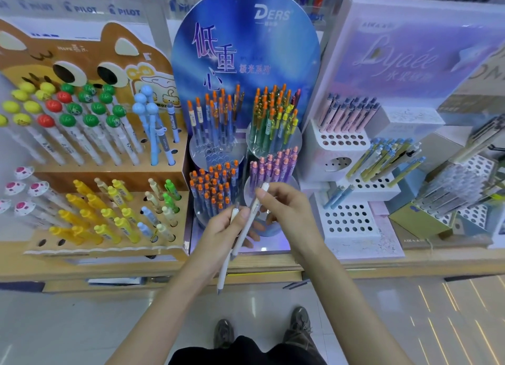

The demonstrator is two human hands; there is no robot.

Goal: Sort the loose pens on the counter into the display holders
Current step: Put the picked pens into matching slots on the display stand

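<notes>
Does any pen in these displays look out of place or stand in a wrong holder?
Yes, two. A dark red pen stands among the green and yellow pens in the upper right round clear holder. A white pen with a black clip lies among the yellow and blue pens in the white stepped rack. Neither matches its neighbours.

Both arms extend forward, bare left forearm (164, 296) and bare right forearm (341, 296) converging; the left hand (218, 228) curls around a slim white plastic pen (225, 272), the right hand (287, 209) pinches a second white pen (248, 224) near its top
</notes>
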